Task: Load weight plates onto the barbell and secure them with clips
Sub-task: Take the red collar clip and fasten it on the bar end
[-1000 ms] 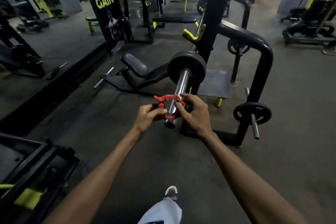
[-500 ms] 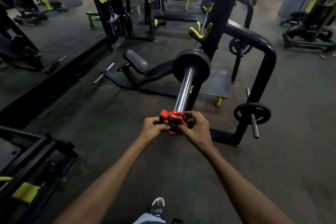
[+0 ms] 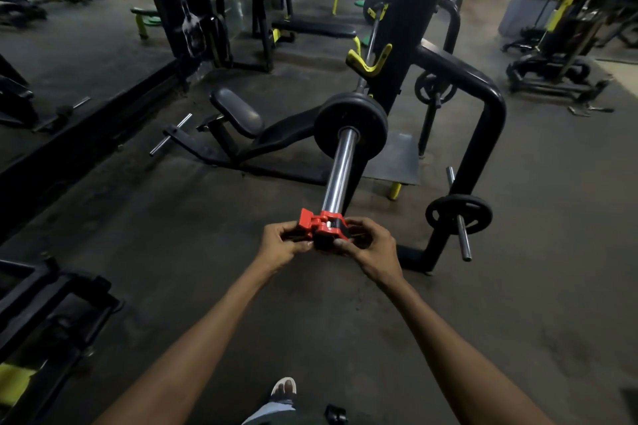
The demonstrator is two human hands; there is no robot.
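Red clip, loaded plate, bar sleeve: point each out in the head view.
red clip (image 3: 319, 222): head view, on its hinged top face.
loaded plate (image 3: 371, 121): head view, on the black face right of the bore.
bar sleeve (image 3: 340, 172): head view, mid-length on the bare chrome.

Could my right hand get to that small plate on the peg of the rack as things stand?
Probably yes, once it lets go. The right hand is shut on the red clip at the bar's end, with the left hand. The small plate hangs to its right, and only bare floor shows between.
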